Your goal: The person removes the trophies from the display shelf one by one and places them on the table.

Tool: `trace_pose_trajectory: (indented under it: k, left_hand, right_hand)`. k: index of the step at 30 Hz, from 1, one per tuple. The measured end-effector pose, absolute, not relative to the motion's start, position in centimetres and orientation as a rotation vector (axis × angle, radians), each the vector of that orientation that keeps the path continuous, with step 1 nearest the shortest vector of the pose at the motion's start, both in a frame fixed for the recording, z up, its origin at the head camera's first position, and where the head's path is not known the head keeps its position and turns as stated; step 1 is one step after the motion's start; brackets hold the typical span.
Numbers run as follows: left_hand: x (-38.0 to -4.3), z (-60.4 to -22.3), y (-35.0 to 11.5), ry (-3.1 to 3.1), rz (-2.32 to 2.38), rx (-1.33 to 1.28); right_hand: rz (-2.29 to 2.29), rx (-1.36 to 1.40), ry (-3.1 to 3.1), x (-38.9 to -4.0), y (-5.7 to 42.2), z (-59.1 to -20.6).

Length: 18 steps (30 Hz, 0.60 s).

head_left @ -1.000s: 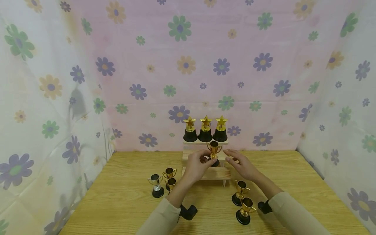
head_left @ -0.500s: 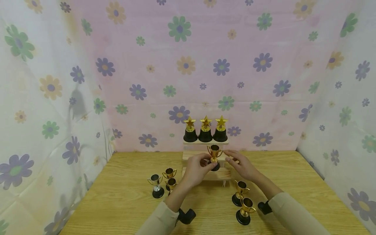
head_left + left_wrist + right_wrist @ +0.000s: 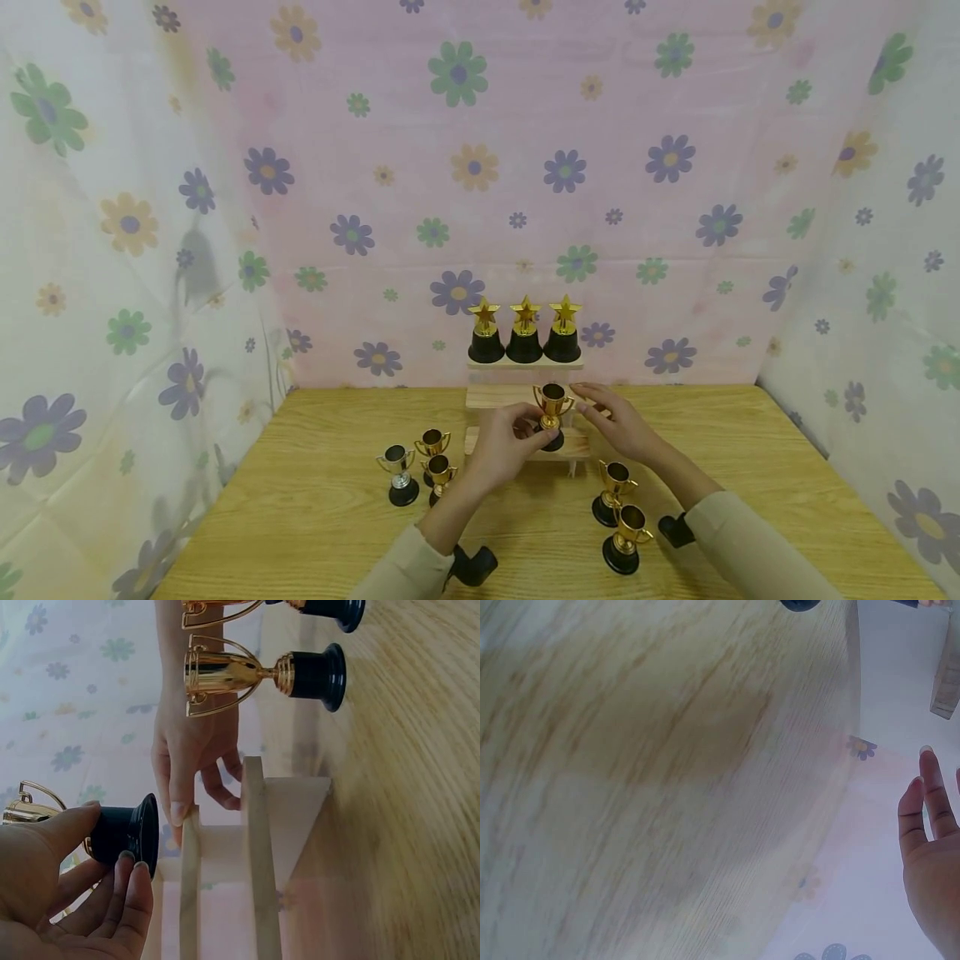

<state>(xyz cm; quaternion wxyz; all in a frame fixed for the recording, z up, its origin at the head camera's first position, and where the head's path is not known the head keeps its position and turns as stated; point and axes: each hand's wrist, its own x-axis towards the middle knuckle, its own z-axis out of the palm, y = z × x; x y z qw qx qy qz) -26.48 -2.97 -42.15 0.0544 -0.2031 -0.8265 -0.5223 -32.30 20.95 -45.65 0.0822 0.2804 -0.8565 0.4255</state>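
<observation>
My left hand [image 3: 501, 442] pinches a small gold trophy cup [image 3: 553, 400] by its black base [image 3: 120, 832], thumb on one side and fingers on the other. The cup is upright, overlapping the lower steps of a wooden stepped stand [image 3: 489, 395] in the head view. In the left wrist view the base is apart from the steps. My right hand [image 3: 624, 427] is at the stand's right end with fingers loosely extended and nothing held. Its thumb tip [image 3: 178, 813] lies right at a step's edge. Three gold star trophies [image 3: 524, 343] stand in a row on the top step.
On the table [image 3: 322, 517], left of the stand, are a silver trophy cup [image 3: 397, 458] and two gold ones [image 3: 439, 468]. Two more gold cups [image 3: 632, 518] stand near my right forearm. Flower-patterned cloth [image 3: 405, 192] walls the table at back and sides.
My left hand has brought the gold trophy cup down and toward me, slightly rightward, from the middle step to over the lowest step. The right hand has stayed in place.
</observation>
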Motion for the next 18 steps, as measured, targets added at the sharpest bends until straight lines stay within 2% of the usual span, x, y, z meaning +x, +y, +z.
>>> trace_pose_trajectory:
  k: [4, 18]
  left_hand:
    - [-26.2, -42.6, -2.9, -2.518, -1.58, -0.62]
    - [-25.9, -44.0, -2.4, -2.539, -1.515, -0.698]
  right_hand:
    - [1.263, 0.841, -2.56, -33.7, 21.6, -47.4]
    - [1.269, 0.852, -2.538, -33.4, 21.5, -47.2]
